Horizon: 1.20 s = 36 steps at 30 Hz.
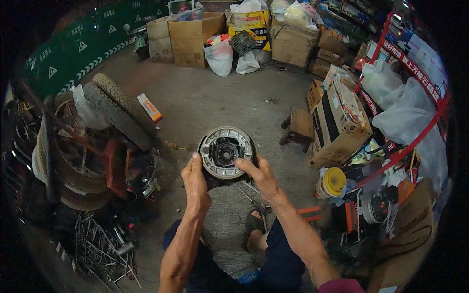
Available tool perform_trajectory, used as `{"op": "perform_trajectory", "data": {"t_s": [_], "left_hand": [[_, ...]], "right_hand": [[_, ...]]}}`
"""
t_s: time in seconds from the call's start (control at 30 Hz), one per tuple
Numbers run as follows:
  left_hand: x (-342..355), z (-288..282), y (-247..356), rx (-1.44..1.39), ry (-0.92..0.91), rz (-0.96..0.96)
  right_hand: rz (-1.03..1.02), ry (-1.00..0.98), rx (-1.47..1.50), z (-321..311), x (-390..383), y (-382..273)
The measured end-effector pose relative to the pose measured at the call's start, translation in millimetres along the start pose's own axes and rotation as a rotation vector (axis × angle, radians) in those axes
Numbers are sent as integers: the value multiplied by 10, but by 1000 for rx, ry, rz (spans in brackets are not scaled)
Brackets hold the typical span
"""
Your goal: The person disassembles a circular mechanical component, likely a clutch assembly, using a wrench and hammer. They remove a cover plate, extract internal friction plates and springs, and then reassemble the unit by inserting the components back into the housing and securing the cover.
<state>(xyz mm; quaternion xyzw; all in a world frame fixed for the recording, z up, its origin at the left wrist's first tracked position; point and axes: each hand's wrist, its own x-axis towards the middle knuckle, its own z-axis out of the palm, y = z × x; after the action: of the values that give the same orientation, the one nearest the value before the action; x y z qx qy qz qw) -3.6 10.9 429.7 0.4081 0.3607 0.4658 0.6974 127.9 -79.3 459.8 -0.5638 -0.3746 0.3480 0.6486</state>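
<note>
I hold a round metal wheel hub (221,171) in front of me, its open face turned up. It has a bright ribbed rim, dark curved parts inside and a dark round centre with a hole. My left hand (195,184) is closed on its left edge, thumb up along the rim. My right hand (264,178) grips the right edge, its thumb lying over the face near the centre. The fingers of both hands are mostly hidden beneath the hub. Thin metal tools (255,199) lie on the floor just below it, beside my sandalled foot (254,229).
Old tyres (117,105) and wheels are piled at the left, with loose metal rods (100,249) below. A small wooden stool (298,126) and a large carton (337,122) stand at the right. A yellow-lidded tub (333,182) sits nearer. Boxes (198,41) line the back.
</note>
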Motion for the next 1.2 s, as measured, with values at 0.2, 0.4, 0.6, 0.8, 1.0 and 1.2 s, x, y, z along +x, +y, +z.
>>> {"op": "perform_trajectory", "data": {"t_s": [0.2,0.4,0.6,0.8,1.0,1.2], "left_hand": [[-66,129,102,104,-147,-141],[-76,139,-69,53,-152,-104],[-72,133,-112,-13,-104,-48],[-158,79,-175,162,-123,67],[-153,-6,-149,263,-91,97],[-305,-65,48,146,-396,-119]], "right_hand": [[-27,46,-91,-287,-136,54],[-67,109,-229,-345,-201,360],[-64,71,-157,-320,-232,321],[51,56,5,-350,-211,358],[39,127,58,-188,-151,287],[233,182,279,-149,-55,365]]}}
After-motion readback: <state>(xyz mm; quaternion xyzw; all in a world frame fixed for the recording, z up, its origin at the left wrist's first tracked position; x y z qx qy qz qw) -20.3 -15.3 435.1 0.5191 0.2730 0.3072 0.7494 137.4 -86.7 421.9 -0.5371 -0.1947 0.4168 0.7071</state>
